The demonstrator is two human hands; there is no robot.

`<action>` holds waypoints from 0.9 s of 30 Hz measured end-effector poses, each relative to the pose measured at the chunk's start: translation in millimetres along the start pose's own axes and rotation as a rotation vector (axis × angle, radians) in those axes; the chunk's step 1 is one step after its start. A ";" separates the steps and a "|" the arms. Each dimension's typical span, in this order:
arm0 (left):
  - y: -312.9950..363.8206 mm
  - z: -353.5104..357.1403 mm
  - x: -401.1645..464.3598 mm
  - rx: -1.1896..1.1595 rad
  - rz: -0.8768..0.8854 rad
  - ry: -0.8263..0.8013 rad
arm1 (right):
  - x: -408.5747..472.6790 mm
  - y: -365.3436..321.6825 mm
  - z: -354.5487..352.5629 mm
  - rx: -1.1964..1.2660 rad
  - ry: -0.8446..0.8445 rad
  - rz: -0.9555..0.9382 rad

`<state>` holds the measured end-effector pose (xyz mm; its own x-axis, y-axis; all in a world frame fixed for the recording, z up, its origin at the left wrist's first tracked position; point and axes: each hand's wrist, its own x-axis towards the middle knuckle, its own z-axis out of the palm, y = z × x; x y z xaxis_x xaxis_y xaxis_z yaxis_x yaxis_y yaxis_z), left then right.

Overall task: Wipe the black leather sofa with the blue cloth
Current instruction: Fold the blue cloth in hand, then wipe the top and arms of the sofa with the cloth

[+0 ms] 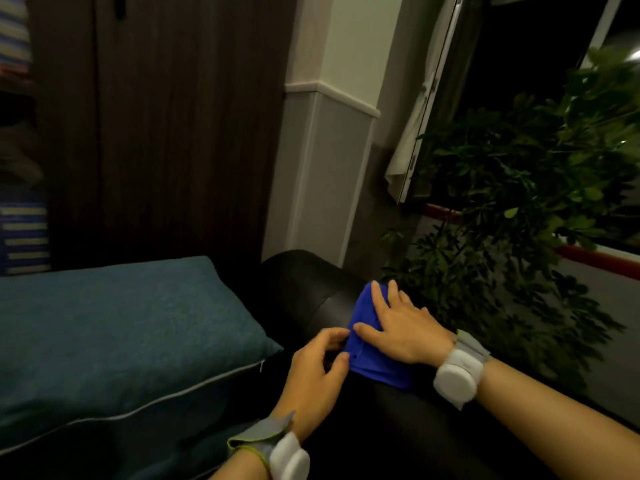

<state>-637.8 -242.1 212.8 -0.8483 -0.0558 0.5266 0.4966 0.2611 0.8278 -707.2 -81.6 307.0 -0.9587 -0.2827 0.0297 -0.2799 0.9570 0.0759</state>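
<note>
The blue cloth (367,355) lies bunched on top of the black leather sofa's armrest (304,289). My right hand (401,327) lies flat on the cloth with straight fingers, pressing it onto the leather. My left hand (318,368) is at the cloth's left edge and pinches it between thumb and curled fingers. Both wrists wear grey straps with white pods.
A teal cushion (121,334) with grey piping fills the sofa seat to the left. A leafy green plant (519,209) stands close behind the armrest on the right. A dark wooden cabinet (166,126) and a grey wall corner (311,174) rise behind.
</note>
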 end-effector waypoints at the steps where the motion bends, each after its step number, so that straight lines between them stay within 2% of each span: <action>1: 0.6 -9.1 0.0 0.124 0.072 0.000 | 1.8 -1.9 -0.2 0.004 0.004 -0.014; 4: 7.4 -56.6 14.1 0.668 0.307 0.016 | 10.1 -4.1 -2.5 0.035 -0.014 -0.039; 6: 16.0 -89.5 38.6 0.959 0.311 0.022 | 18.5 -2.5 -4.9 0.053 -0.028 -0.007; 8: 19.6 -127.7 62.4 1.305 0.150 -0.097 | 33.9 -16.4 -10.4 0.077 -0.017 0.026; 10: 7.7 -153.7 72.2 1.513 -0.136 -0.258 | 49.3 -30.1 -9.1 0.094 0.019 0.067; 12: -12.1 -175.8 64.9 1.432 -0.422 -0.290 | 63.0 -48.2 -5.5 0.111 0.047 0.087; 14: -25.6 -183.3 52.4 1.374 -0.520 -0.307 | 74.7 -60.0 0.1 0.078 0.076 0.091; 21: -19.5 -174.7 22.4 1.414 -0.522 -0.333 | 131.4 -76.7 -8.7 0.084 0.094 -0.043; 27: 1.0 -207.5 0.1 1.310 -0.572 -0.385 | 157.0 -116.8 -5.5 -0.009 0.086 -0.215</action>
<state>-599.3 -441.8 253.9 -0.9665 -0.2499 -0.0593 -0.2519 0.9673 0.0294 -824.7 -238.1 308.2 -0.8692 -0.4850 0.0964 -0.4765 0.8736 0.0988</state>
